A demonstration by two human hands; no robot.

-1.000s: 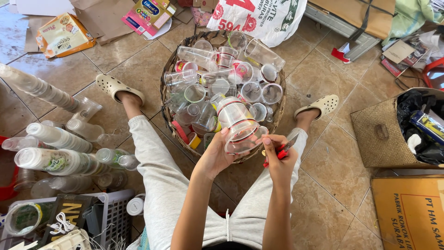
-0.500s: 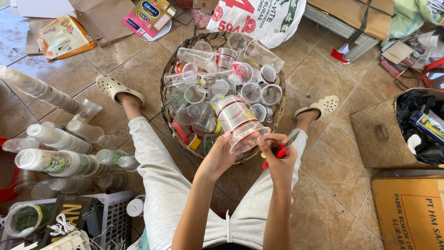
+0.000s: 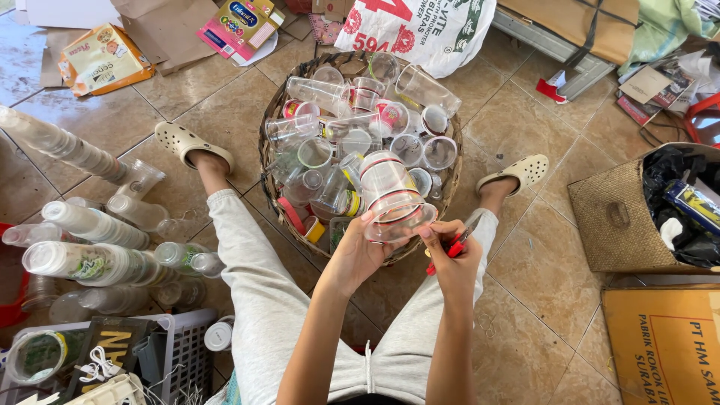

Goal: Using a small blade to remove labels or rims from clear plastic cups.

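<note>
My left hand (image 3: pixel 358 251) grips a stack of clear plastic cups with red rims (image 3: pixel 390 193), held on its side above the round woven basket (image 3: pixel 276 124). My right hand (image 3: pixel 448 253) sits at the stack's open mouth, fingers touching the rim, and it also holds a small red-handled cutter (image 3: pixel 452 244). The basket between my legs is full of several loose clear plastic cups (image 3: pixel 352 112).
Long stacks of nested cups (image 3: pixel 90 225) lie on the tiled floor at left, above a white plastic crate (image 3: pixel 176 341). A woven box with dark bags (image 3: pixel 637 217) stands at right. Cardboard, a white sack (image 3: pixel 420 26) and cartons lie at the back.
The cup stack has tilted slightly and my right hand's fingers have shifted along its rim. Everything else has stayed put.
</note>
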